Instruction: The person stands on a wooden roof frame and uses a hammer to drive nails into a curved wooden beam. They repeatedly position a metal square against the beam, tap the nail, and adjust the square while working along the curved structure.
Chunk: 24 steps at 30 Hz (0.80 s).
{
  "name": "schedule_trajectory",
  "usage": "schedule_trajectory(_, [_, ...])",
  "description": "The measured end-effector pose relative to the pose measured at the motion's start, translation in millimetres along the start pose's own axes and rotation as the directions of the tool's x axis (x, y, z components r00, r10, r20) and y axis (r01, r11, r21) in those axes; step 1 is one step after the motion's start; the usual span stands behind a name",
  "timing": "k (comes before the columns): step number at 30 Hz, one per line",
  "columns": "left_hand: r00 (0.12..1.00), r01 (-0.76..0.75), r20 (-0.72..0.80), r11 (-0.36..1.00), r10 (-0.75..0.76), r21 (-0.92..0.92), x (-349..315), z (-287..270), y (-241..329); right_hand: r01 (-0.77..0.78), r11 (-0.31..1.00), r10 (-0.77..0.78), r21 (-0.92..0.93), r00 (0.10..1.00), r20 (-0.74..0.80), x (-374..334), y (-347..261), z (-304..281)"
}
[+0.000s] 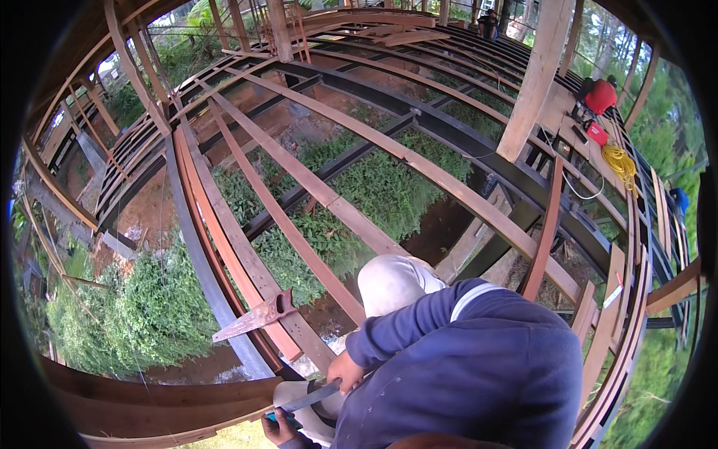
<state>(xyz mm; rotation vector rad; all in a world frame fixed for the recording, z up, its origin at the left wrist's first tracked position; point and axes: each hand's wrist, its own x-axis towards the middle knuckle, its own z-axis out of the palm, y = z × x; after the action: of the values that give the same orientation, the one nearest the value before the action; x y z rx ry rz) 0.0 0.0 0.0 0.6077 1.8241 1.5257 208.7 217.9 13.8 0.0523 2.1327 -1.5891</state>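
Note:
My right hand, in a blue sleeve, is closed at the upper end of a flat grey blade-like strip low in the view. Near its other end, my left hand is closed around a teal part. Whether strip and teal part are one tool, I cannot tell. Both hands are close to my light trousers. Beyond them, a worn handsaw with a reddish-brown handle lies across several boards, touched by neither hand.
Long wooden joists and dark metal beams span open gaps over plants and soil. A wooden post rises at right. Farther off are a person in red, a red box and a coiled yellow cord.

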Motion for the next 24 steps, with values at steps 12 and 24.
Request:
schedule_trajectory(12, [0.821,-0.512,-0.071,0.786,0.566,0.347,32.9,114.5,95.5,0.239,0.763,0.241,0.6,0.757,-0.608,-82.2,-17.7,-40.9])
schedule_trajectory(24, [0.343,-0.872,0.499,0.467,0.796,-0.145,54.9,342.0,440.3,0.221,0.523,0.598,0.823,0.592,-0.54,-124.9,45.1,-155.0])
